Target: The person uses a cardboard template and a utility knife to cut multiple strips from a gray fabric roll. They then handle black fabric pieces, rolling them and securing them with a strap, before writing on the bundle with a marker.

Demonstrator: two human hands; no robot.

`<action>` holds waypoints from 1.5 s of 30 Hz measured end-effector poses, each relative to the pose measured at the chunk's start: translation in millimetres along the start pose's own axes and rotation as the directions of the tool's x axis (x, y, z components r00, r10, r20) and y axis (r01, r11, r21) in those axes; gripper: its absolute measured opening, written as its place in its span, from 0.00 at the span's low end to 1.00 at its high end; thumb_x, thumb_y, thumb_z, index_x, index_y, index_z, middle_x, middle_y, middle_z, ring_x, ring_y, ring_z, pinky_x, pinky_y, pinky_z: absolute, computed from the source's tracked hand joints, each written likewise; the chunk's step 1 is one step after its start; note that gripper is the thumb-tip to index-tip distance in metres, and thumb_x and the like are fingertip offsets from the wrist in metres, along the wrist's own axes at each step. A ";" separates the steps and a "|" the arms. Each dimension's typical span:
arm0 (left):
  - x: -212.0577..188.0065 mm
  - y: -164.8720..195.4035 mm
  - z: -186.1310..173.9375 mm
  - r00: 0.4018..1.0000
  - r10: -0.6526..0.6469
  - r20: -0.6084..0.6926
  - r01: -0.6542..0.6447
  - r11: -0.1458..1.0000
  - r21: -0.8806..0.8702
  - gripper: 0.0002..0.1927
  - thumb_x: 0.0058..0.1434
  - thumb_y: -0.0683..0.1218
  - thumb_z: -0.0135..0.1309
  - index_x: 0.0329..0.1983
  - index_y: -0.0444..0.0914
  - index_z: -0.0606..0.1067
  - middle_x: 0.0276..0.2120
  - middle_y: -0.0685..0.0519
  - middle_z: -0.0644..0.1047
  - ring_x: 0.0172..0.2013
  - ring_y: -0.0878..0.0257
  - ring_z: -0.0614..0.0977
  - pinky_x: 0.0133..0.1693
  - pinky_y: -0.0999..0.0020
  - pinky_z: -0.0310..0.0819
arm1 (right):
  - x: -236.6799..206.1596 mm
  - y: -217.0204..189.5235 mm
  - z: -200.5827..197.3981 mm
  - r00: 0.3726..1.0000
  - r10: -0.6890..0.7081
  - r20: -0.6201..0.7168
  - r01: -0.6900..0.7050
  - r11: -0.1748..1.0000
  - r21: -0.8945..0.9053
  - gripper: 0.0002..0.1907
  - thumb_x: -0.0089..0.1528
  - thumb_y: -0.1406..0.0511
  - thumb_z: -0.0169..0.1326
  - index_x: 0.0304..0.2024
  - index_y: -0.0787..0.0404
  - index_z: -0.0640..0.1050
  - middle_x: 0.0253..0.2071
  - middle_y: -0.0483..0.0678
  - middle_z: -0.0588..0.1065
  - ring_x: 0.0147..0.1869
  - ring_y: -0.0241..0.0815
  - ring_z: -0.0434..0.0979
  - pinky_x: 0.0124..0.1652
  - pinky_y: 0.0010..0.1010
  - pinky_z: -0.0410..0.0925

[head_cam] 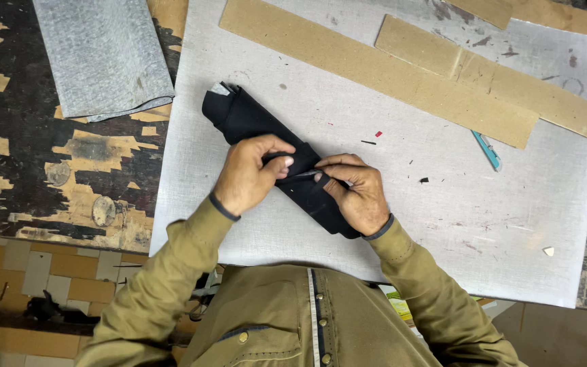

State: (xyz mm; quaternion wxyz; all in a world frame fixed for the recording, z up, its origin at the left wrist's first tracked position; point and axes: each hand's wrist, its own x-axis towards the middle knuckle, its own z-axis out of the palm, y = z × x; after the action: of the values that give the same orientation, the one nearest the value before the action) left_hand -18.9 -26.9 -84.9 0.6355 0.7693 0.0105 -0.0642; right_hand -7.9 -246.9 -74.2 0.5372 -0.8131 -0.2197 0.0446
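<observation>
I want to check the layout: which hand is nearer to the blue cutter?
Right. The right hand grips the black folded material, left of the blue cutter. The left hand is farther left.

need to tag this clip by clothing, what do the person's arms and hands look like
Both arms wear long olive-khaki sleeves, loose and creased, matching a buttoned shirt. The left hand and right hand are bare, with no gloves or rings showing. A thin dark band circles each wrist at the cuff. The fingers show short nails.

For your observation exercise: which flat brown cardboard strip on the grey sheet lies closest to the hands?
The long brown cardboard strip; the shorter strip overlaps it, farther away.
</observation>
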 end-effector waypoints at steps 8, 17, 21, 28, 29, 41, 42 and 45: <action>-51.0 14.3 29.3 0.954 -0.049 -0.297 0.100 0.982 0.162 0.15 0.57 0.42 0.67 0.46 0.33 0.79 0.29 0.48 0.84 0.24 0.65 0.83 0.26 0.72 0.74 | 34.3 0.0 4.9 0.989 0.039 0.142 -0.062 0.984 0.166 0.02 0.63 0.74 0.62 0.38 0.66 0.84 0.34 0.51 0.82 0.36 0.40 0.80 0.39 0.27 0.73; -45.9 -16.7 27.9 0.830 0.406 -0.382 -0.312 0.906 0.286 0.10 0.63 0.39 0.63 0.47 0.35 0.82 0.45 0.48 0.82 0.40 0.61 0.86 0.42 0.71 0.84 | 73.3 -11.1 19.0 0.828 -0.438 0.350 0.518 0.837 -0.178 0.13 0.59 0.76 0.61 0.46 0.62 0.84 0.45 0.51 0.80 0.49 0.48 0.82 0.49 0.34 0.77; -41.5 -27.7 20.4 0.884 0.365 -0.293 -0.318 0.928 0.196 0.09 0.61 0.39 0.63 0.44 0.36 0.83 0.43 0.49 0.83 0.38 0.62 0.86 0.38 0.72 0.84 | 53.2 -15.0 -4.3 0.791 -0.460 0.404 0.566 0.800 -0.198 0.15 0.55 0.75 0.61 0.46 0.66 0.83 0.48 0.53 0.77 0.52 0.50 0.78 0.48 0.37 0.75; -29.7 -16.7 40.3 0.926 0.354 -0.133 -0.353 0.935 0.033 0.08 0.63 0.38 0.62 0.45 0.37 0.83 0.38 0.51 0.84 0.34 0.65 0.85 0.36 0.74 0.81 | 32.4 -38.2 -38.6 0.867 -0.193 0.459 0.396 0.826 -0.400 0.14 0.50 0.64 0.70 0.34 0.65 0.82 0.40 0.53 0.74 0.46 0.53 0.70 0.44 0.48 0.64; -26.8 -14.2 46.5 0.933 0.345 -0.105 -0.344 0.938 0.032 0.08 0.63 0.38 0.61 0.45 0.37 0.83 0.37 0.51 0.84 0.33 0.66 0.84 0.35 0.74 0.80 | 30.4 -37.7 -44.1 0.860 -0.106 0.499 0.348 0.837 -0.422 0.17 0.47 0.62 0.71 0.33 0.65 0.82 0.40 0.54 0.73 0.46 0.54 0.68 0.43 0.49 0.62; -16.4 -10.9 81.8 0.986 0.155 -0.053 -0.156 0.987 -0.023 0.07 0.62 0.43 0.64 0.41 0.36 0.84 0.29 0.53 0.83 0.27 0.68 0.81 0.30 0.75 0.77 | -47.6 0.4 -54.7 0.911 -0.399 0.104 0.376 0.700 -0.607 0.09 0.61 0.72 0.66 0.43 0.69 0.83 0.30 0.50 0.73 0.31 0.45 0.76 0.31 0.36 0.71; -16.5 -11.4 82.6 0.984 0.162 -0.079 -0.166 0.985 -0.040 0.07 0.61 0.43 0.64 0.41 0.36 0.84 0.30 0.53 0.83 0.28 0.68 0.81 0.31 0.76 0.77 | -53.1 -0.7 -55.0 0.921 -0.380 0.080 0.345 0.706 -0.618 0.09 0.60 0.70 0.67 0.42 0.68 0.82 0.30 0.50 0.73 0.31 0.46 0.76 0.30 0.35 0.71; -17.1 -11.7 88.2 0.978 0.163 -0.133 -0.175 0.981 -0.084 0.06 0.60 0.42 0.66 0.38 0.36 0.84 0.32 0.53 0.82 0.30 0.68 0.82 0.32 0.76 0.79 | -60.4 -2.8 -55.4 0.953 -0.302 0.025 0.256 0.760 -0.597 0.11 0.59 0.65 0.68 0.35 0.66 0.80 0.29 0.50 0.72 0.28 0.45 0.74 0.27 0.34 0.69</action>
State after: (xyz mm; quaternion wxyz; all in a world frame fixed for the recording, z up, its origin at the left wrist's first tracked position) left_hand -44.5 -109.8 -110.7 0.6729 0.7386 -0.0121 0.0394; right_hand -46.0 -317.8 -58.3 0.2639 -0.8991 -0.3213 -0.1366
